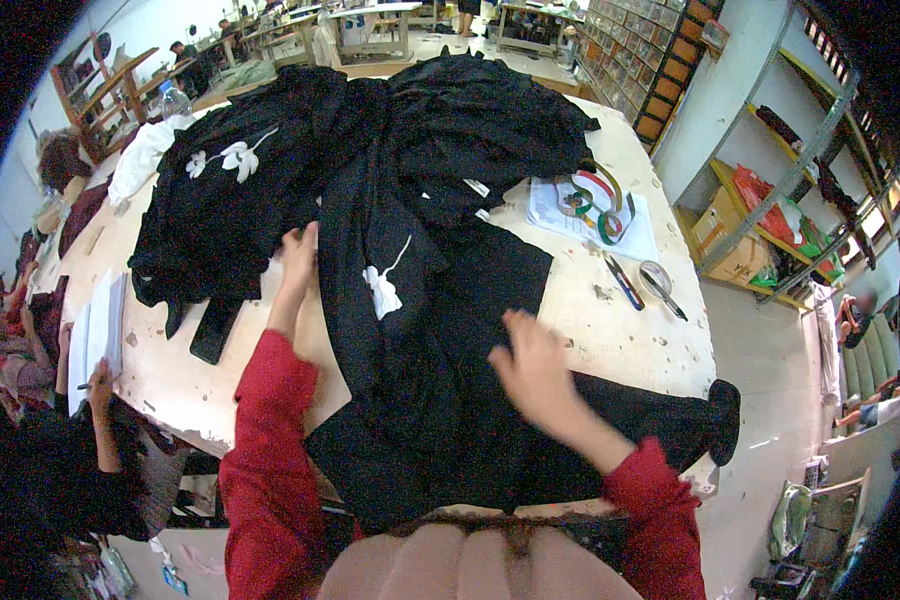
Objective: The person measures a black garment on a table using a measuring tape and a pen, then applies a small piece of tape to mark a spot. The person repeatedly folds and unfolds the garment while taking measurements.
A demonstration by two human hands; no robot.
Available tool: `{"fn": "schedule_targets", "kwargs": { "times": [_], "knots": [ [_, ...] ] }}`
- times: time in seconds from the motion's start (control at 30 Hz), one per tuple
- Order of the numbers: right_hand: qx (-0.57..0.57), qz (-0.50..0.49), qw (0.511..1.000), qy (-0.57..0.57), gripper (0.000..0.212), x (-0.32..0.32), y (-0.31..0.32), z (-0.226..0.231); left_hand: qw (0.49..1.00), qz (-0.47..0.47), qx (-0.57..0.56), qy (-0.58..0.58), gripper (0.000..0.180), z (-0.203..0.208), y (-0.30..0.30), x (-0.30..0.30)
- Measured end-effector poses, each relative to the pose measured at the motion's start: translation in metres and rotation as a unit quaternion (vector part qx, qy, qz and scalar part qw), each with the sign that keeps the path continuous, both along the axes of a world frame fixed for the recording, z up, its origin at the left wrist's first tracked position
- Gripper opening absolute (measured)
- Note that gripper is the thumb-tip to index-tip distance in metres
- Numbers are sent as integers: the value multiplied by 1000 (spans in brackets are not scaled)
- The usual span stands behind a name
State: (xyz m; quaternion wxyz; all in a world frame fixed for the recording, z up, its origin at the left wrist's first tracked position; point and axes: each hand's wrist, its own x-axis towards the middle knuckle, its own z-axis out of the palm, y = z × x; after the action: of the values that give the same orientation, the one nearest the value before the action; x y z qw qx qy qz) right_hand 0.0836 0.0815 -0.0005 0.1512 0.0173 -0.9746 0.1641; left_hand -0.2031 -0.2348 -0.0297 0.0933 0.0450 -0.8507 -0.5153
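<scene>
A black garment (490, 420) with a white flower motif (381, 292) lies spread in front of me, one sleeve reaching to the table's right edge. My left hand (298, 258) is at its left edge, fingers bent and pinching the black cloth. Over the garment's right part hovers or rests my right hand (538, 375), slightly blurred, its fingers apart and nothing in them. Another black piece with white flowers (238, 160) is heaped at the far left. More black cloth (480, 110) is bunched at the far middle.
On the table's right lie papers (560, 220), a coiled tape (602, 205), a dark slim tool (624, 282) and a round-ended tool (662, 290). At left, a co-worker's hand (100, 385) holds a pen by a white paper pad (95, 335). Shelves (760, 220) stand beyond the right side.
</scene>
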Motion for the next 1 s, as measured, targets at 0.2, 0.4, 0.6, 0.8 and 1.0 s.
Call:
{"fn": "schedule_targets", "kwargs": {
  "times": [0.2,0.4,0.6,0.8,1.0],
  "knots": [
    [58,12,990,-125,65,40,52,-4,968,26,-136,211,32,6,-9,0],
    [50,37,988,-145,62,78,139,2,947,50,-212,237,27,9,-120,189],
    [-146,17,955,-258,41,75,176,46,938,-144,-237,-207,38,74,-138,304],
    [-166,-57,984,-35,47,-40,142,19,997,-27,-64,24,64,39,-100,186],
    [-45,61,993,-87,35,-113,123,-7,963,-125,-224,-75,55,34,-118,144]
  ]
}}
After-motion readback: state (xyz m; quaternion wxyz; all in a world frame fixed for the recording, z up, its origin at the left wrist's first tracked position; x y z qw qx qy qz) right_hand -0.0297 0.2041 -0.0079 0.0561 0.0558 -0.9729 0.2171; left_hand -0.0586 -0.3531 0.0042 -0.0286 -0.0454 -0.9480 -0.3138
